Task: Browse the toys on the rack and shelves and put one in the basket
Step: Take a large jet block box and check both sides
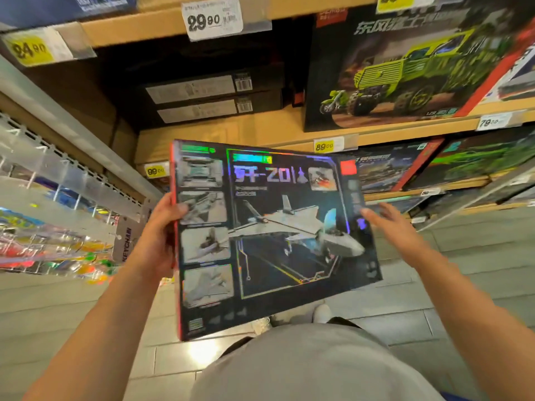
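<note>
Browsing step, one toy picked out for inspection. The left hand (162, 227) grips the left edge of a flat jet box (275, 235), thumb curled over its front and fingers hidden behind; the box is held in the air, front face up toward the camera, just below the front edge of the lower shelf (231, 134) and clear of it. The right hand (390, 224) is spread, fingers straight, its fingertips (366, 213) at the box's right edge; blur hides whether they touch. Count: one box in the hands; one large green truck box (405, 68) upright on the lower shelf toward its right end; two dark flat boxes (202, 96) stacked at its back; six price tags (212, 20) legible along the shelf edges. The rack (58, 183) of small packets hangs at left. No basket is in view, so the next move, as judged, calls for steadying the box with both hands and turning to find the basket.
</note>
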